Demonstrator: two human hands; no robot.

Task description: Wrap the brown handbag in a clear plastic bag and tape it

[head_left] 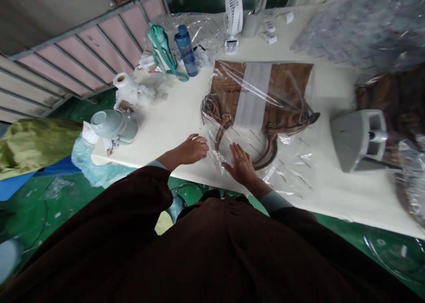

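A brown handbag (288, 83) lies flat in a clear plastic bag (292, 161), its handles (272, 149) toward me. A white band (253, 95) crosses the handbag's middle. My left hand (195, 149) is at the plastic's left edge, left of the handles. Its fingers are curled together and seem to pinch the film, though the fingertips are partly hidden. Flat on the plastic, between the two ends of the handle loop, rests my right hand (243, 165). Its fingers are stretched out and the thumb stands apart, with nothing held.
On the white table (159, 139), a blue bottle (186, 50), a green strapped bottle (162, 48) and a white fan (234, 17) stand behind. A grey-green lidded container (114, 125) sits left, a grey tape dispenser (358, 139) right. Plastic-wrapped goods (361, 33) pile up at far right.
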